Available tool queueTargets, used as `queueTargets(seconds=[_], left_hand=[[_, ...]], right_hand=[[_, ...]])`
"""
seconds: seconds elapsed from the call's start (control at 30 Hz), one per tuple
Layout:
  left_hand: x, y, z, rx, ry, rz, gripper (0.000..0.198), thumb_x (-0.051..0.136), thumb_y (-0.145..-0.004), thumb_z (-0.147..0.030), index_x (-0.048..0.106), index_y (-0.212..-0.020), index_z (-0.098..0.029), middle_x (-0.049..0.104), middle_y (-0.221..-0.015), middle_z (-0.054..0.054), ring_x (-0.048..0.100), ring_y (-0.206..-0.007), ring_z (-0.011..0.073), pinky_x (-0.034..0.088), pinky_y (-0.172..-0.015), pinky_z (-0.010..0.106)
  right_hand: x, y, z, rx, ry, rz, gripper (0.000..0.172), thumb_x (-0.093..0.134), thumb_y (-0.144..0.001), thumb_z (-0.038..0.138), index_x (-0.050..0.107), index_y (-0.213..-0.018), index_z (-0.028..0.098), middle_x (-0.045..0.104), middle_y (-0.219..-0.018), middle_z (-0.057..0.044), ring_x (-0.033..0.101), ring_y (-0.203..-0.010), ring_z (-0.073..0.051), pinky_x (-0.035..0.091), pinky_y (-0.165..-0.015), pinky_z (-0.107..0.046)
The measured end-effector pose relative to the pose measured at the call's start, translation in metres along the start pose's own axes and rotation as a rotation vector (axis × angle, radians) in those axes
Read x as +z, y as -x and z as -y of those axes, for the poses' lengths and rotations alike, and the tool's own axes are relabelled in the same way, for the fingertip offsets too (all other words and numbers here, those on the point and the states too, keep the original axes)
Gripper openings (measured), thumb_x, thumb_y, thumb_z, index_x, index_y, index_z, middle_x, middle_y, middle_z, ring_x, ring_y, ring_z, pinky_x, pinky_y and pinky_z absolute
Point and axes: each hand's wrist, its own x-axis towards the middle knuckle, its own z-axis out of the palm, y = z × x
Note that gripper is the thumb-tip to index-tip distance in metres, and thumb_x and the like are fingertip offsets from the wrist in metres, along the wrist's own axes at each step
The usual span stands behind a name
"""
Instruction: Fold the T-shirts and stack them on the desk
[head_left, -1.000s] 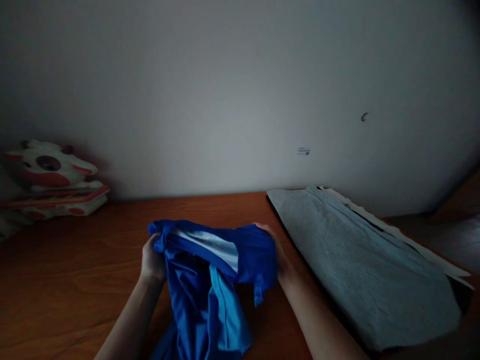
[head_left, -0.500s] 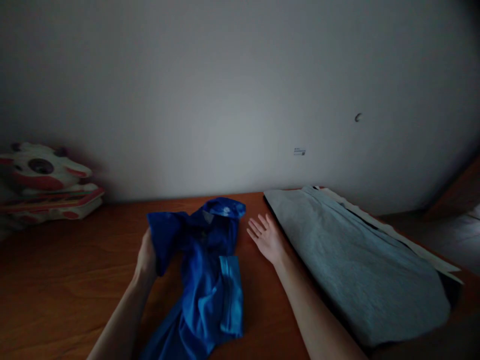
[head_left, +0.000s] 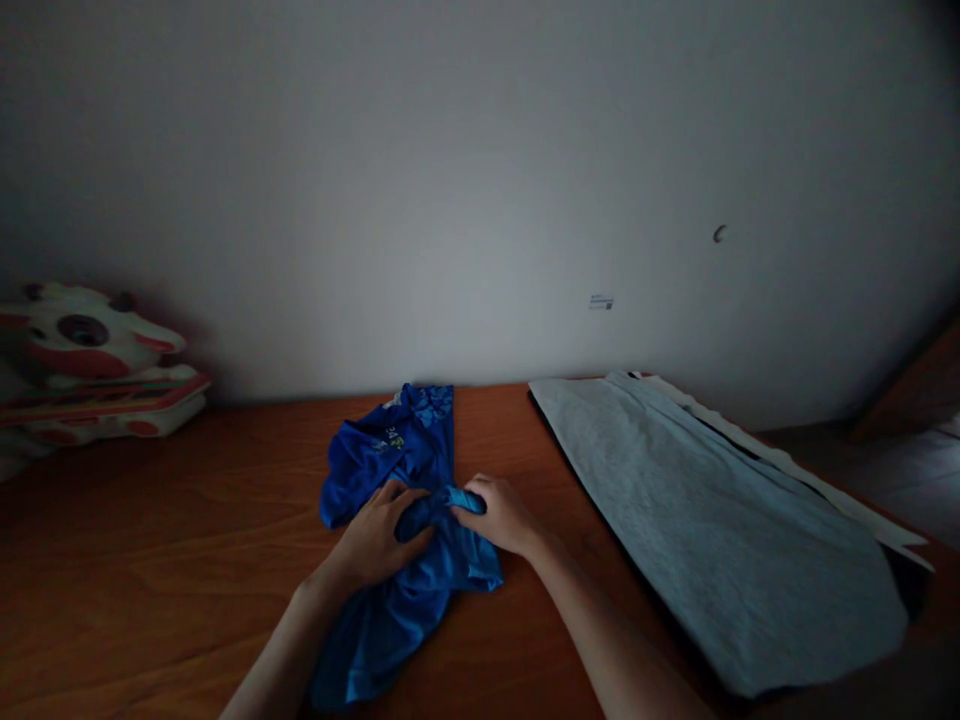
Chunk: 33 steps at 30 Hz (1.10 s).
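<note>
A blue shirt (head_left: 390,640), crumpled and partly folded, lies on the wooden table; small pale print shows near its collar end by the wall. My left hand (head_left: 379,535) rests on the middle of it, with fabric gathered between the thumb and the curled fingers. Opposite, my right hand (head_left: 499,512) pinches a lighter blue edge of the same shirt between thumb and fingers. The two hands are close together, and the cloth between them is bunched up. Some fingertips are hidden in the folds.
To the right lies a stack of folded clothes, a grey garment (head_left: 697,510) on top. A white and red cow-shaped toy keyboard (head_left: 105,385) sits at the far left. The wooden tabletop (head_left: 187,540) meets a plain wall (head_left: 450,200) at the back.
My left hand has let the raised dark blue part down and moved right onto the shirt's middle. My right hand, open beside the shirt before, has come left and taken hold of its edge.
</note>
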Motion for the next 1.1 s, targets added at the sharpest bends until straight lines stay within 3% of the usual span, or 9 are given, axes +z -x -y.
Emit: queueTargets(seconds=[0.13,0.27,0.33,0.47,0.6,0.73,0.9,1.0,1.1], left_hand=[[-0.016,-0.005,0.009,-0.161,0.326,-0.031,0.042,0.06,-0.082,-0.059,0.074,-0.094,-0.021,0.071,-0.085,0.004,0.067,-0.078,0.0221,0.053,-0.071,0.03],[-0.031,-0.011,0.023,-0.534,0.71,-0.306,0.05,0.055,-0.074,-0.07,0.065,-0.076,-0.021,0.06,-0.058,-0.002,0.059,-0.056,0.0172,0.047,-0.053,0.027],[-0.034,-0.012,0.029,-0.647,0.737,-0.384,0.052,0.05,-0.072,-0.073,0.061,-0.069,-0.022,0.054,-0.051,-0.004,0.055,-0.05,0.017,0.045,-0.049,0.028],[-0.028,-0.011,0.029,-0.617,0.581,-0.307,0.05,0.065,-0.063,-0.071,0.064,-0.068,-0.022,0.062,-0.059,-0.001,0.064,-0.064,0.023,0.049,-0.059,0.031],[-0.015,-0.009,0.02,-0.337,0.348,-0.125,0.046,0.075,-0.063,-0.06,0.072,-0.091,-0.022,0.075,-0.088,0.003,0.069,-0.09,0.0281,0.051,-0.079,0.033],[-0.009,-0.009,0.021,-0.243,0.508,-0.108,0.04,0.069,-0.073,-0.059,0.072,-0.086,-0.021,0.072,-0.079,0.001,0.067,-0.078,0.0226,0.052,-0.071,0.03],[-0.014,-0.011,0.028,-0.48,0.969,-0.28,0.05,0.078,-0.066,-0.058,0.067,-0.095,-0.018,0.073,-0.077,0.001,0.069,-0.068,0.0191,0.055,-0.062,0.028],[-0.018,-0.012,0.035,-0.581,1.093,-0.359,0.047,0.081,-0.067,-0.052,0.067,-0.098,-0.02,0.076,-0.08,0.003,0.071,-0.068,0.0195,0.057,-0.062,0.029],[-0.021,-0.013,0.039,-0.636,1.143,-0.352,0.038,0.077,-0.073,-0.044,0.069,-0.102,-0.02,0.079,-0.091,0.007,0.074,-0.077,0.0213,0.06,-0.071,0.031]], right_hand=[[-0.003,-0.002,0.006,0.172,-0.495,0.044,0.04,0.067,-0.081,0.06,0.069,-0.076,0.02,0.066,-0.071,0.001,0.059,-0.068,-0.016,0.046,-0.067,-0.028],[-0.001,-0.004,0.01,0.252,-0.815,0.242,0.062,0.051,-0.084,0.075,0.066,-0.062,0.02,0.064,-0.06,-0.001,0.059,-0.058,-0.016,0.048,-0.065,-0.03],[0.004,-0.006,0.008,0.245,-0.717,0.162,0.063,0.046,-0.088,0.074,0.07,-0.07,0.019,0.066,-0.063,-0.003,0.062,-0.061,-0.017,0.049,-0.065,-0.03],[0.015,-0.003,0.004,0.072,-0.18,-0.089,0.044,0.059,-0.09,0.059,0.071,-0.106,0.019,0.071,-0.095,-0.008,0.065,-0.09,-0.022,0.051,-0.083,-0.036],[0.016,0.006,0.011,-0.126,0.26,0.072,0.046,0.071,-0.087,0.046,0.065,-0.128,0.024,0.062,-0.123,-0.01,0.055,-0.117,-0.027,0.043,-0.102,-0.045],[0.013,0.009,0.019,-0.129,0.405,0.138,0.042,0.07,-0.088,0.05,0.068,-0.123,0.028,0.059,-0.128,-0.01,0.052,-0.12,-0.028,0.042,-0.102,-0.046],[0.007,0.004,0.013,-0.098,0.451,0.0,0.031,0.065,-0.092,0.053,0.07,-0.104,0.024,0.065,-0.115,-0.007,0.057,-0.112,-0.025,0.042,-0.098,-0.041],[0.002,0.001,0.006,-0.021,0.521,-0.099,0.032,0.059,-0.095,0.054,0.068,-0.091,0.023,0.067,-0.101,-0.007,0.059,-0.103,-0.026,0.043,-0.091,-0.041],[-0.001,0.001,0.0,0.048,0.58,-0.137,0.033,0.067,-0.089,0.054,0.065,-0.08,0.022,0.066,-0.095,-0.007,0.059,-0.098,-0.028,0.043,-0.088,-0.042]])
